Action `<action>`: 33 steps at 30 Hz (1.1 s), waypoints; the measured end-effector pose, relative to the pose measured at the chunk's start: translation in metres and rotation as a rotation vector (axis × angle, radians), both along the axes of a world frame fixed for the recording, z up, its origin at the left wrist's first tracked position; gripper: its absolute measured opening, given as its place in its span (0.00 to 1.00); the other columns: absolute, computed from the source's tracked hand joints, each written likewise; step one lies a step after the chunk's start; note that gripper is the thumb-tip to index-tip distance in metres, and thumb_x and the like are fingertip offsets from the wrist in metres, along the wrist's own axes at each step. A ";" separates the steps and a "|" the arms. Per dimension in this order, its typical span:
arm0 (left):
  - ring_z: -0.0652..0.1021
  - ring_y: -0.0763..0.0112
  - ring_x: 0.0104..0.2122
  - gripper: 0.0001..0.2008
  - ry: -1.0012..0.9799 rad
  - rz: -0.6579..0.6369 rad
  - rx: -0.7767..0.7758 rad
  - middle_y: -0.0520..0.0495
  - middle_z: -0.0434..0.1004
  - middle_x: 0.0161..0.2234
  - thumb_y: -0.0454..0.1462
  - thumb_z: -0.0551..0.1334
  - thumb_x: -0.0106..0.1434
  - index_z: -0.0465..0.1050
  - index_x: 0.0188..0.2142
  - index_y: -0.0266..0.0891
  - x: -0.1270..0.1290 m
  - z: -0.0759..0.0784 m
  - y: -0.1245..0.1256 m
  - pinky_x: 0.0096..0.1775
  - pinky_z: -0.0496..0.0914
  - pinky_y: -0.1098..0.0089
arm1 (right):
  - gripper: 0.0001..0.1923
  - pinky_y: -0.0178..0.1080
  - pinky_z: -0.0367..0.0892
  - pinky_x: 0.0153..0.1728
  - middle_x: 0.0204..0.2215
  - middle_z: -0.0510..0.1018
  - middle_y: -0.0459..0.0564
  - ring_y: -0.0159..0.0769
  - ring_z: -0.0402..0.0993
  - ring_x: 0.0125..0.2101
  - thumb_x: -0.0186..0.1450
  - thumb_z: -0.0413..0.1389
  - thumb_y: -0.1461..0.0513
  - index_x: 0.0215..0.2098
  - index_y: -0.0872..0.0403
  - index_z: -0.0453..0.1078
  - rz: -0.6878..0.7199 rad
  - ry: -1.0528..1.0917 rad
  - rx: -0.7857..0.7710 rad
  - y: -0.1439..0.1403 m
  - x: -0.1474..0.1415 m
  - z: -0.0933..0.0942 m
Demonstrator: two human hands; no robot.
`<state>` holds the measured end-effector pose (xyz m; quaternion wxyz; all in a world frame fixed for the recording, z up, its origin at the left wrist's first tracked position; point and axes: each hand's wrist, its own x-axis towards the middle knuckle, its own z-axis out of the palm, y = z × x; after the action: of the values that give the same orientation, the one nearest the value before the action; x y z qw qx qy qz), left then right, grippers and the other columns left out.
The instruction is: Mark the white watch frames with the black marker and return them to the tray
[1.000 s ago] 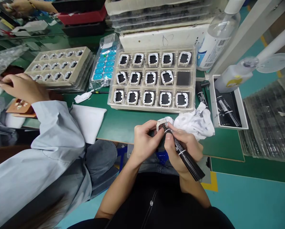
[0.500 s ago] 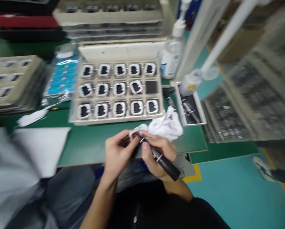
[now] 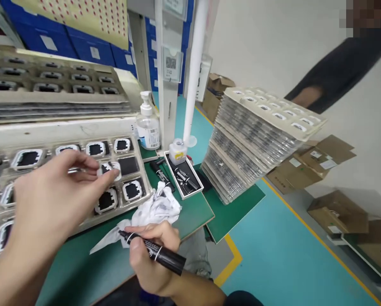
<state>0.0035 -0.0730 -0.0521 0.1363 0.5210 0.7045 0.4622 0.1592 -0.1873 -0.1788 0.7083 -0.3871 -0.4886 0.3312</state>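
Left hand [image 3: 50, 191] pinches a small white square frame [image 3: 109, 168] over the near-full beige compartment tray [image 3: 146, 193], one pocket [image 3: 128, 165] bare; right hand [image 3: 152, 255] clamps a black marker pen [image 3: 154, 251].

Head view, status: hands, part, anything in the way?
Left hand pinching white frame over tray, by the bare slot. Right hand holding marker, tip on rag. Nothing blocking.

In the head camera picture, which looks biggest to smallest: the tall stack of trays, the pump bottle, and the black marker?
1. Stack of trays, by far.
2 and 3. Pump bottle and black marker look alike; the marker is nearer the camera, so I won't rank them.
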 end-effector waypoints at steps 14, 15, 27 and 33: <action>0.91 0.40 0.51 0.09 0.517 -0.142 -0.199 0.33 0.95 0.47 0.33 0.67 0.73 0.90 0.45 0.39 0.038 0.014 0.050 0.56 0.79 0.52 | 0.05 0.41 0.91 0.35 0.32 0.92 0.48 0.43 0.91 0.25 0.80 0.67 0.59 0.45 0.48 0.78 0.013 -0.139 0.137 0.008 0.021 0.018; 0.91 0.41 0.51 0.10 0.520 -0.145 -0.193 0.33 0.95 0.46 0.33 0.67 0.74 0.91 0.44 0.38 0.036 0.013 0.051 0.57 0.80 0.51 | 0.05 0.41 0.91 0.36 0.31 0.91 0.47 0.43 0.90 0.25 0.80 0.67 0.59 0.45 0.48 0.78 0.015 -0.141 0.136 0.009 0.021 0.016; 0.90 0.47 0.53 0.13 0.474 -0.169 -0.073 0.34 0.95 0.50 0.36 0.66 0.81 0.93 0.48 0.38 -0.006 0.022 0.046 0.62 0.80 0.52 | 0.08 0.41 0.88 0.28 0.29 0.89 0.47 0.45 0.89 0.24 0.74 0.75 0.62 0.44 0.49 0.81 -0.060 -0.165 0.182 0.016 0.030 -0.001; 0.88 0.37 0.64 0.16 0.516 0.300 -0.248 0.26 0.91 0.61 0.31 0.70 0.77 0.90 0.60 0.37 -0.119 0.038 0.048 0.67 0.77 0.46 | 0.11 0.46 0.87 0.28 0.27 0.88 0.48 0.49 0.87 0.22 0.70 0.80 0.57 0.40 0.50 0.84 -0.111 -0.102 0.154 0.024 0.035 -0.014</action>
<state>-0.1160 -0.0254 -0.0141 -0.0543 0.4908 0.8356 0.2406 0.1938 -0.1631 -0.1932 0.7275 -0.3742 -0.5258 0.2328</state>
